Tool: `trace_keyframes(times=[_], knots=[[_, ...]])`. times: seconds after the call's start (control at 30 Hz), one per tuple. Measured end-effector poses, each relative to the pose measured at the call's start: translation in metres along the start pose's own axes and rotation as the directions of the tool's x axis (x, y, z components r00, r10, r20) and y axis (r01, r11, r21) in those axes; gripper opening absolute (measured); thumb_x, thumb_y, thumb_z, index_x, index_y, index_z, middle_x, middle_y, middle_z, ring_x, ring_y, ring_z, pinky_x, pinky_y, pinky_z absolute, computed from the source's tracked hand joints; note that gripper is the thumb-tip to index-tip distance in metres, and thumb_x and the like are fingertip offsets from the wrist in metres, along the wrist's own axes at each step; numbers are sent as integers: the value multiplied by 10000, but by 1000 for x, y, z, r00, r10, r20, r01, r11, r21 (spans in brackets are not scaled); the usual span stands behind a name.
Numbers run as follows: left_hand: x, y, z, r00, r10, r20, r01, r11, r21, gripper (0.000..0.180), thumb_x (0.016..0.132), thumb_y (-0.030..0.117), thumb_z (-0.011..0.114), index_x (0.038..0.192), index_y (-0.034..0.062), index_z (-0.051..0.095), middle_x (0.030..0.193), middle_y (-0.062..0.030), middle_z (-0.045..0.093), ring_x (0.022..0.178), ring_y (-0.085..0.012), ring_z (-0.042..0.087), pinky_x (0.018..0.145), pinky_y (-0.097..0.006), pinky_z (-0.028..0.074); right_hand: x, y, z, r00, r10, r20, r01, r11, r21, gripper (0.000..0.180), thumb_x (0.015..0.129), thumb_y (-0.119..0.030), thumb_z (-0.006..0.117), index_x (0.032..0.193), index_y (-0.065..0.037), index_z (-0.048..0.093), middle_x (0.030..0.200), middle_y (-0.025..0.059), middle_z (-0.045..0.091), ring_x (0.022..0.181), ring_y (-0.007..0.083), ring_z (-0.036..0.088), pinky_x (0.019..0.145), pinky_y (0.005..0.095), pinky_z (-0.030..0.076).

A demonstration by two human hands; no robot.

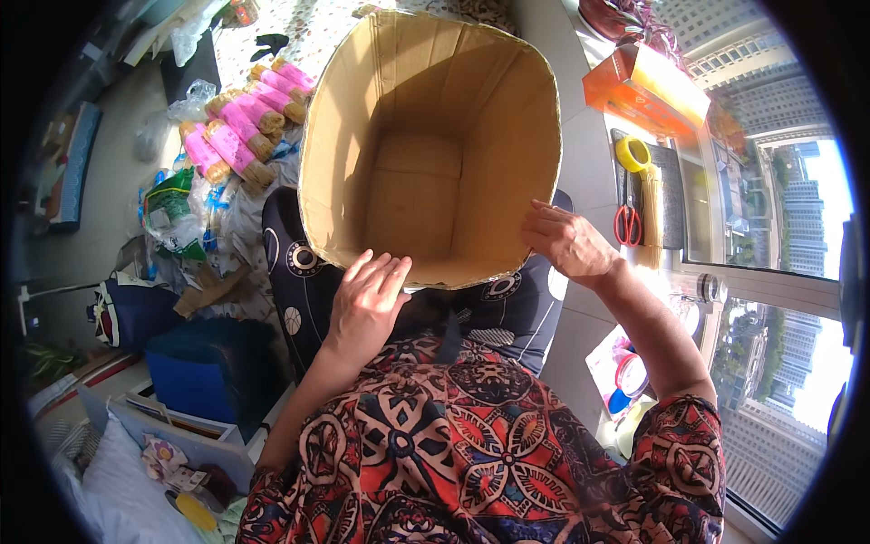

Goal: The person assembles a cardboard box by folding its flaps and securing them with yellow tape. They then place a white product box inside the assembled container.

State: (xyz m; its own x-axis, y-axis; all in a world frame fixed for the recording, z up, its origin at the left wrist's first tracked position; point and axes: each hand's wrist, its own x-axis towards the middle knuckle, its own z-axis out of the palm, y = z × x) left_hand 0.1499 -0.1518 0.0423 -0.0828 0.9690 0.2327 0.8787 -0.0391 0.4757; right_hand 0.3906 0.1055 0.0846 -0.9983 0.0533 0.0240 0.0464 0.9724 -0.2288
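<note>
A large open cardboard box (pixel 415 195) stands between my knees, its brown inside facing up with only bare cardboard showing. Its cut rim is uneven, with a pale edge. My left hand (pixel 370 295) lies on the near rim, fingers stretched out over the edge and slightly apart. On the right side, my right hand (pixel 573 243) has its fingers bent together around the box's near right rim, gripping the wall; its thumb is mostly hidden.
Bundles of brown strands with pink wrappers (pixel 237 145) lie at the far left. Along the windowsill are an orange box (pixel 645 91), yellow tape (pixel 633 154), red-handled scissors (pixel 627 225) and a bundle of thin sticks (pixel 652 213). A blue storage box (pixel 188 376) stands at left.
</note>
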Motion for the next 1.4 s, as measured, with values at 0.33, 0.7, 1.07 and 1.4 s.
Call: trace_keyframes(times=[0.33,0.7,1.07,1.4], knots=[[3,6,8,996,40,80,-36,998,-49,432,829,74,755,1241,-4,652,1176,-148,708,1092,-292,669,965,-409,497,-8,-39,24,992,81,-95,-70,991,116,227,843,-171,693,1028,-39,684,1014,91,715,1024,279,667,922,349,531],[2,0,18,993,114,-6,-114,993,14,321,847,91,733,1150,-7,695,1051,-135,743,950,-261,715,838,-380,530,3,-87,39,966,210,-151,-184,968,170,406,859,-140,685,1245,-19,648,1122,117,724,1042,273,676,1002,397,499],[7,-24,-38,999,11,-33,-11,1000,-13,632,758,93,809,1356,61,608,1386,-125,611,1386,-320,492,1198,-527,323,16,-107,54,927,226,-299,-184,970,160,297,826,-63,620,1116,-36,674,1127,99,718,1016,251,671,968,398,473],[14,-84,-88,987,19,156,-9,998,-61,379,776,-32,746,1135,84,712,1201,-84,719,1435,-308,444,1249,-565,198,23,-115,68,870,308,-386,-238,946,219,158,830,-46,625,979,-70,671,922,56,690,879,216,647,855,359,439]])
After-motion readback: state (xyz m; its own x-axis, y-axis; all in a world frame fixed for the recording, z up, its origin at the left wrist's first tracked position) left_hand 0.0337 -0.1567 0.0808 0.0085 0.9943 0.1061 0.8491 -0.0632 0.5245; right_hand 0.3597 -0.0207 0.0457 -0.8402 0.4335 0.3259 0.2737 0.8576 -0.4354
